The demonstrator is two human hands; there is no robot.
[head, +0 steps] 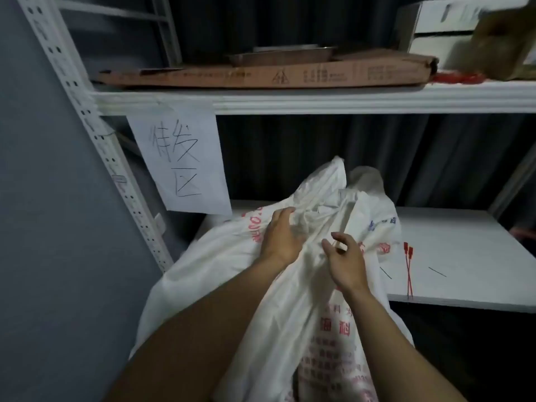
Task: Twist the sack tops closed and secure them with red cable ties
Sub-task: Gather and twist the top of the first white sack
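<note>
White shelving (319,101); the sack (232,256) lies on its lower shelf (464,256), loose top gripped by the left hand (280,236). The right hand (345,262) sits half-curled against the fabric; whether it holds anything cannot be told. Red cable ties (409,268) lie just beside the sack.

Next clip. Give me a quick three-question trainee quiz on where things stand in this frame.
1. True or false: the red cable ties lie on the lower shelf, right of the sack.
2. The left hand is: A) gripping the sack's bunched top; B) resting flat on the shelf; C) pulling a box down.
3. Fill in: the paper sign hangs to the ____ of the sack.

Key: 1 true; 2 A; 3 left.
</note>
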